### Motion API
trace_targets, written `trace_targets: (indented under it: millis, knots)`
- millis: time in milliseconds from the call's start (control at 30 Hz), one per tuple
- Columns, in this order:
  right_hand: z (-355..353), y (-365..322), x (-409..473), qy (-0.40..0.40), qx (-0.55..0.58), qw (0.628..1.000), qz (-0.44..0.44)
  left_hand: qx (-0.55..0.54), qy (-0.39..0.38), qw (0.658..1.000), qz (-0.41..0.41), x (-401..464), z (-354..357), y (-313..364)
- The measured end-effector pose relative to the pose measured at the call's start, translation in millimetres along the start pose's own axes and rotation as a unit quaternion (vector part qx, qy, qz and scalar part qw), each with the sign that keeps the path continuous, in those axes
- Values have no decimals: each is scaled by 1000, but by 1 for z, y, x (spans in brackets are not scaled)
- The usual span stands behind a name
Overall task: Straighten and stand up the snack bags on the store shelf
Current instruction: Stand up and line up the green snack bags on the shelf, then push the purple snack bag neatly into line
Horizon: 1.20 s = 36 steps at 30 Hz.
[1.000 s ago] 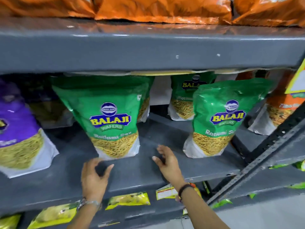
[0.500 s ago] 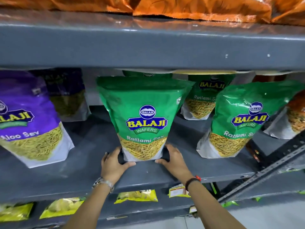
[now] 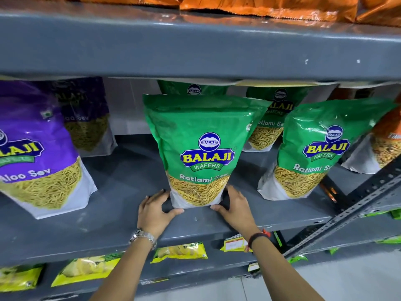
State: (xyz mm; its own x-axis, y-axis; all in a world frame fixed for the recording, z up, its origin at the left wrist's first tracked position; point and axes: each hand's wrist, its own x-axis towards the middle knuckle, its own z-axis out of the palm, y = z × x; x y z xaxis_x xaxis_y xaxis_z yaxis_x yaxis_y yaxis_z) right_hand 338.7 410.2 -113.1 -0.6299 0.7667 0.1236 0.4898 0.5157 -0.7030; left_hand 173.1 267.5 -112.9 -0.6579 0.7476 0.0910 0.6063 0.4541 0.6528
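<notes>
- Your left hand [image 3: 156, 210] and right hand [image 3: 233, 208] have closed in, now cupping the green bag [image 3: 199, 153] base between spread fingers.
- It stands upright; back contact probably unseen.

Both bare forearms reach up and forward from the bottom of the view. The left hand [image 3: 156, 210], with a silver metal wristwatch [image 3: 143, 237] on its wrist, is cupped with the thumb stretched rightward. The right hand [image 3: 235, 208], its wrist bearing a dark band with a red tag [image 3: 259, 235], mirrors it, thumb pointing left; its fingertips seem hidden.
</notes>
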Motion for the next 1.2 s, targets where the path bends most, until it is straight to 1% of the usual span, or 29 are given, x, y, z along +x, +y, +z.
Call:
trace_targets:
  millis: [200, 333, 400, 467, 533, 600, 667, 767, 833, 933, 1033, 1133, 1200]
  knots:
    - [1, -1, -1, -2, 1, 1000, 13, 18, -9, 1000, -7, 2, 2, 0]
    - [-1, -2, -1, -7, 23, 999, 23, 10, -35, 999, 4, -2, -3, 4]
    - [-1, -4, -7, 34, 48, 998, 23, -29, -29, 999, 9, -5, -5, 4]
    - [-1, -11, -19, 126, 44, 991, 11, -56, -8, 998, 8, -13, -11, -1]
    - [-1, -24, -35, 201, 25, 979, -39, -30, 34, 999, 10, -27, -20, -9]
    - [4, -43, -46, 210, 11, 971, -110, 20, 77, 997, 21, -41, -32, -22]
    - [15, -64, -48, 181, -7, 968, -175, 40, 112, 993, 11, -52, -51, -36]
    - [43, -102, -43, 115, -8, 964, -240, 37, 185, 981, -44, -65, -88, -57]
    - [68, -125, -36, 67, -3, 964, -256, 29, 228, 970, -79, -72, -111, -75]
    - [104, -156, -23, -13, 22, 972, -233, 7, 249, 958, -142, -75, -145, -103]
    - [133, -180, -8, -92, 50, 978, -181, -9, 208, 955, -209, -68, -172, -129]
    - [160, -198, 9, -168, 84, 975, -123, -21, 150, 964, -216, -55, -192, -153]
    - [179, -210, 19, -191, 105, 971, -101, -22, 99, 973, -209, -45, -202, -168]
